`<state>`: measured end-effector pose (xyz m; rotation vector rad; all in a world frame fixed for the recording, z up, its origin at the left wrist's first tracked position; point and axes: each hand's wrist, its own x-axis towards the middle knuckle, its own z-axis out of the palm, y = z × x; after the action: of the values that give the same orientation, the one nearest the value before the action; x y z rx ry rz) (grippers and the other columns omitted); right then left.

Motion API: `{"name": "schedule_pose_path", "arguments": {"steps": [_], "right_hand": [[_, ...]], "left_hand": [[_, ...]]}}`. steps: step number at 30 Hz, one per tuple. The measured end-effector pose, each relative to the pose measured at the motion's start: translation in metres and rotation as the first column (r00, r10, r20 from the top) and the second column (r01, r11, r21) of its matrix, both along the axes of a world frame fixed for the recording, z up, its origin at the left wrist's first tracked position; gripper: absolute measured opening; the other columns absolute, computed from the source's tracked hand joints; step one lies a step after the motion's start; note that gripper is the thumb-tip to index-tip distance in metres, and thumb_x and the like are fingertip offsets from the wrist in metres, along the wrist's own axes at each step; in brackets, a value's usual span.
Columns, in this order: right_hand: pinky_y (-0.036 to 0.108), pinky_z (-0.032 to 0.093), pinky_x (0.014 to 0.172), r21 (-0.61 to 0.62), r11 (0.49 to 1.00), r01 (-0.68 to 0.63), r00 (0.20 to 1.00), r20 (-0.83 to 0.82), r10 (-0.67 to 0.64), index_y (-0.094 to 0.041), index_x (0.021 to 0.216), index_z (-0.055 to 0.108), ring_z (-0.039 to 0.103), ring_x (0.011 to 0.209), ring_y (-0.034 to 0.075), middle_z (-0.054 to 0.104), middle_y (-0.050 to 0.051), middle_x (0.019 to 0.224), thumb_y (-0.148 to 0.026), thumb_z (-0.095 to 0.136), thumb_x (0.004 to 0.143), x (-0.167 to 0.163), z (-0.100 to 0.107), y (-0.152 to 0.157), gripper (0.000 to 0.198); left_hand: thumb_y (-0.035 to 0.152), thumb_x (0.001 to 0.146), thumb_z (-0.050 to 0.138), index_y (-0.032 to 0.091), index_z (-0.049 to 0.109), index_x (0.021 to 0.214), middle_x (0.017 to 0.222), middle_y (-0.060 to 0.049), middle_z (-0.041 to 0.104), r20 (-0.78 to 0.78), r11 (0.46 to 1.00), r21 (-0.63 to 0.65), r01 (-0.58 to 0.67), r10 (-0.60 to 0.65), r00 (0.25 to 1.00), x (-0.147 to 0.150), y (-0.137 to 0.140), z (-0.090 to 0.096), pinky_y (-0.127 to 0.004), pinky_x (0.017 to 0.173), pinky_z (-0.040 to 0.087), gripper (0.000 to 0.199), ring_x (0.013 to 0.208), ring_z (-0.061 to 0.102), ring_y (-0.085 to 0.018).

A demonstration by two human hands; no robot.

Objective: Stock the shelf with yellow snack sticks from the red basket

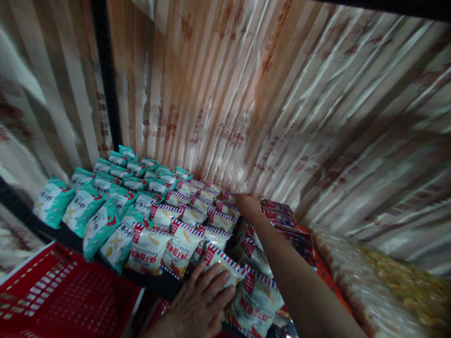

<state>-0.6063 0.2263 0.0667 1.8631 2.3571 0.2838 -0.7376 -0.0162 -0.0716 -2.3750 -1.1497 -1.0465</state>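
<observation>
White snack bags with red-and-blue striped edges [190, 216] stand in rows on a dark shelf. My left hand [202, 300] lies with its fingers stretched out against a front striped snack bag [221, 263]. Further back, my right hand [248, 206] reaches over the rows to the rearmost striped snack bag [229, 196]. Its fingers are mostly hidden, so I cannot see whether they grip that bag. Teal snack bags [116, 202] fill the left side of the shelf, several deep.
A red plastic basket [63, 291] sits below the shelf at the left. Dark red packages [280, 213] stand right of my right hand, with clear-wrapped food [366, 277] beyond. Printed corrugated sheeting [218, 94] backs the shelf, and a black post [105, 70] rises at left.
</observation>
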Motion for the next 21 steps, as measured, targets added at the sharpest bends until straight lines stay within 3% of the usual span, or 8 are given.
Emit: {"name": "schedule_pose_path", "arguments": {"steps": [5, 12, 16, 21], "right_hand": [[0.031, 0.039, 0.090, 0.005, 1.000, 0.019, 1.000, -0.012, -0.019, -0.021, 0.120, 0.057, 0.057, 0.106, 0.022, 0.063, 0.012, 0.112, -0.026, 0.044, 0.087, -0.004, -0.004, 0.004, 0.036], [0.029, 0.043, 0.084, -0.013, 0.996, 0.083, 0.995, -0.063, -0.083, -0.023, 0.110, 0.063, 0.057, 0.105, 0.021, 0.059, 0.010, 0.118, -0.033, 0.041, 0.089, -0.005, -0.006, 0.010, 0.032], [0.030, 0.045, 0.080, -0.053, 0.991, 0.125, 0.988, -0.085, -0.129, -0.023, 0.108, 0.063, 0.061, 0.100, 0.021, 0.064, 0.009, 0.111, -0.034, 0.042, 0.088, -0.008, -0.008, 0.014, 0.030], [0.031, 0.045, 0.081, -0.050, 0.989, 0.139, 0.985, -0.100, -0.144, -0.017, 0.112, 0.059, 0.061, 0.101, 0.022, 0.064, 0.014, 0.111, -0.034, 0.038, 0.091, -0.013, -0.010, 0.015, 0.035]], "left_hand": [[0.018, 0.076, 0.051, 0.019, 0.045, 0.129, 0.147, -0.004, 0.030, 0.010, 0.999, 0.043, -0.023, 0.022, 1.000, 0.001, 0.000, 0.003, -0.048, 0.112, 0.015, 0.053, 0.135, 0.025, -0.027], [0.014, 0.074, 0.049, 0.018, 0.047, 0.126, 0.144, -0.004, 0.033, 0.065, 0.997, 0.076, -0.022, 0.017, 0.998, 0.000, 0.002, 0.011, -0.047, 0.111, 0.016, 0.053, 0.132, 0.028, -0.026], [0.011, 0.070, 0.046, 0.016, 0.046, 0.127, 0.144, -0.005, 0.033, 0.067, 0.996, 0.090, -0.007, 0.001, 0.998, 0.000, 0.003, 0.011, -0.047, 0.110, 0.016, 0.056, 0.133, 0.028, -0.027], [0.010, 0.071, 0.045, 0.017, 0.047, 0.126, 0.144, -0.004, 0.034, 0.088, 0.997, 0.074, -0.008, 0.002, 0.996, 0.000, 0.003, 0.013, -0.046, 0.111, 0.014, 0.056, 0.132, 0.028, -0.025]]}}
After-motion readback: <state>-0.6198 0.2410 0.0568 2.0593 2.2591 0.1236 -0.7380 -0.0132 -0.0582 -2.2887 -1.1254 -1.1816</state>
